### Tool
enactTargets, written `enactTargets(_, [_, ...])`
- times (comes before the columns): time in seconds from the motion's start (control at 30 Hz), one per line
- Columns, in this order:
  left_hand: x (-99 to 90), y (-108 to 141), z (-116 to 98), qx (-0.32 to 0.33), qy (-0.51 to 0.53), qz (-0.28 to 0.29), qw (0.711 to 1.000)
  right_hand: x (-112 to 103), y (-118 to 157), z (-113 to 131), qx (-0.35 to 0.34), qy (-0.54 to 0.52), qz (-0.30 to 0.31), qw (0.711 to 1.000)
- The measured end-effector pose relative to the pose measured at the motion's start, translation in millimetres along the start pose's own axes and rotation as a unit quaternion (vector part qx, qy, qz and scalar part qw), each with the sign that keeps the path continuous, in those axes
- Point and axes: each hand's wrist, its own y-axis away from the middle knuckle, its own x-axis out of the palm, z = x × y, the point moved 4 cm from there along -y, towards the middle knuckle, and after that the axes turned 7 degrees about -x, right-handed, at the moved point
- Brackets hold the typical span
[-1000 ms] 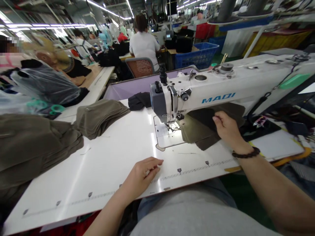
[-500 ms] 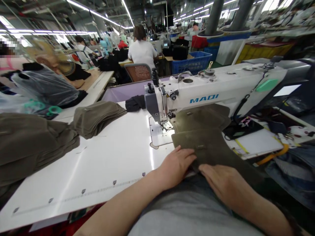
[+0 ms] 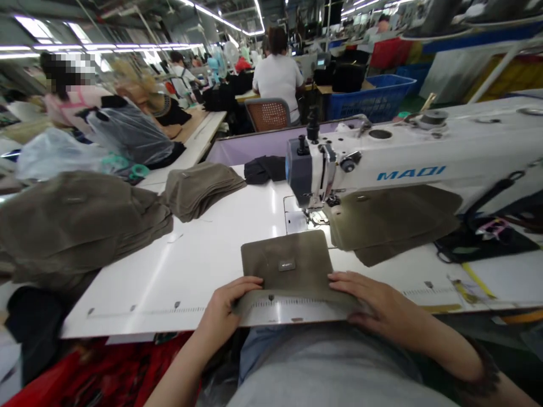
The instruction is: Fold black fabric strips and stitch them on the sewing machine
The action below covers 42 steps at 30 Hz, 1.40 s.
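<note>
An olive-brown fabric piece [image 3: 303,254] with a small metal label lies on the white table just in front of the sewing machine's needle area. My left hand [image 3: 229,302] grips its near left edge, thumb beneath and fingers on top. At the near right edge, my right hand [image 3: 367,297] holds it the same way. Between the hands the near edge is lifted and curved. The white sewing machine [image 3: 407,164] stands behind it. More olive fabric pieces [image 3: 394,220] lie under the machine arm.
To the left are a large stack of olive pieces [image 3: 80,220] and a smaller stack [image 3: 201,189]. Dark folded fabric [image 3: 266,169] lies behind the needle. A plastic bag [image 3: 136,135] rests on the neighbouring table. A person in white [image 3: 279,73] sits ahead, near a blue crate [image 3: 369,102].
The fabric piece has moved left from beside the machine to in front of the needle. My hands have spread apart to its two sides. The view has turned right.
</note>
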Motion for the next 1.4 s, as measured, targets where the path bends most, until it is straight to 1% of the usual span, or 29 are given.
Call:
enactTargets(0.1, [0.8, -7.7, -3.0, -0.017, 0.027, -0.002, 0.999, -1.7, -23.4, -7.1, 0.02, -0.018, -0.084, 0.996])
enactTargets(0.17, [-0.2, -14.4, -3.2, -0.023, 0.032, -0.016, 0.999, -4.9, -36.6, -11.7, 0.064, -0.034, -0.121, 0.99])
enactTargets(0.2, [-1.4, -17.7, -2.1, -0.03, 0.031, -0.033, 0.999, -6.4, -42.2, -14.2, 0.096, -0.037, -0.135, 0.986])
enactTargets(0.27, [-3.9, -23.5, 2.3, -0.053, 0.022, -0.073, 0.996, -8.4, -51.3, -18.5, 0.159, -0.032, -0.152, 0.975])
enactTargets(0.33, [-4.7, -28.2, 8.0, -0.078, 0.001, -0.102, 0.992, -8.7, -57.8, -21.5, 0.196, -0.012, -0.161, 0.967])
enactTargets(0.43, [-2.9, -32.5, 14.7, -0.087, -0.032, -0.119, 0.989, -6.5, -62.3, -24.6, 0.214, 0.022, -0.175, 0.961])
enactTargets(0.53, [-1.6, -31.7, 21.3, -0.107, -0.065, -0.146, 0.981, -3.4, -61.4, -26.8, 0.227, 0.011, -0.208, 0.951])
enactTargets(0.6, [-1.3, -29.7, 24.0, -0.101, -0.085, -0.166, 0.977, -1.1, -59.7, -27.8, 0.246, 0.002, -0.224, 0.943])
enactTargets(0.67, [-1.9, -28.0, 23.1, -0.048, -0.097, -0.184, 0.977, 0.5, -58.6, -28.1, 0.263, 0.007, -0.23, 0.937])
enactTargets(0.7, [-1.8, -27.8, 21.9, -0.013, -0.1, -0.18, 0.979, 1.1, -58.4, -28.2, 0.268, 0.012, -0.232, 0.935])
enactTargets(0.77, [-0.9, -28.7, 19.8, 0.039, -0.101, -0.148, 0.983, 1.4, -58.1, -28.6, 0.274, 0.02, -0.238, 0.931])
enactTargets(0.8, [-0.8, -29.7, 19.1, 0.051, -0.1, -0.133, 0.985, 1.4, -58.1, -28.9, 0.276, 0.024, -0.241, 0.93])
enactTargets(0.87, [-2.0, -31.8, 18.0, 0.05, -0.099, -0.121, 0.986, 1.2, -58.2, -29.2, 0.276, 0.031, -0.241, 0.93])
enactTargets(0.97, [-4.5, -33.9, 16.1, 0.034, -0.114, -0.14, 0.983, 0.8, -59.0, -28.0, 0.264, 0.036, -0.23, 0.936])
enactTargets(1.17, [-2.7, -36.4, 16.1, 0.03, -0.141, -0.145, 0.979, -1.5, -64.1, -22.4, 0.218, 0.052, -0.193, 0.955])
enactTargets(1.4, [-3.0, -38.6, 13.9, 0.032, -0.158, -0.157, 0.974, -2.9, -66.7, -22.9, 0.226, 0.059, -0.182, 0.955])
